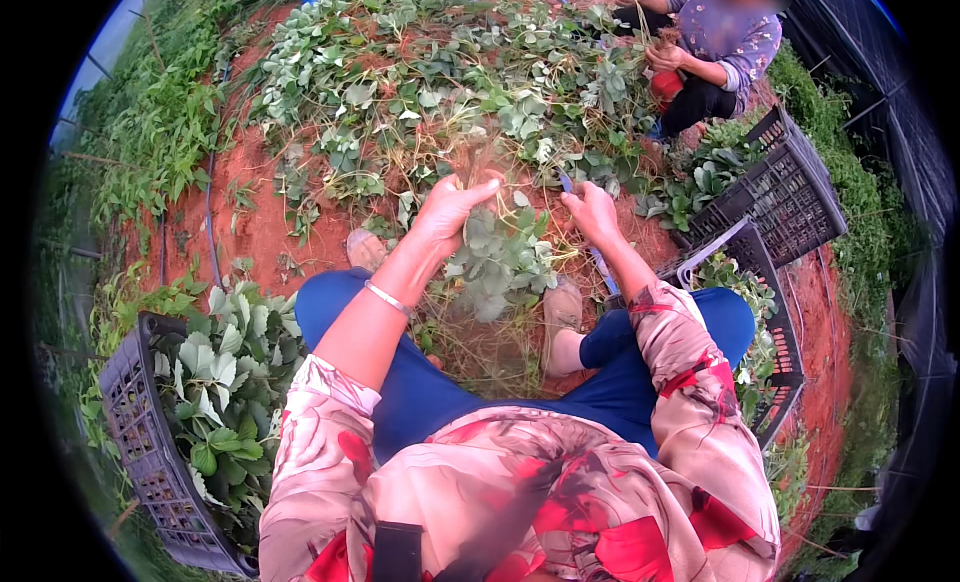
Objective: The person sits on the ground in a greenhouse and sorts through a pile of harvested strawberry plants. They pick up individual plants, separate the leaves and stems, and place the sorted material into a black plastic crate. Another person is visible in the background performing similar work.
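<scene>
My left hand (pixel 446 210) is closed around a bunch of strawberry plants (pixel 491 255). Brown, thready roots (pixel 472 160) stick up past its fingers, and the green leaves hang down between my knees. To the right, my right hand (pixel 596 213) has its fingers curled, with the thumb by a thin blue strip (pixel 566 181). Whether it grips that strip, or something small, cannot be made out. A similar blue-grey strip (pixel 602 270) shows on the soil below that hand. Uprooted strawberry plants (pixel 420 79) lie heaped on red soil in front of me.
Black plastic crates with leafy plants stand at my left (pixel 142 432), close to my right knee (pixel 776 357) and farther right (pixel 780 184). Another person (pixel 712 56) sits at upper right, holding rooted plants. A dark hose (pixel 210 214) runs along the soil at left.
</scene>
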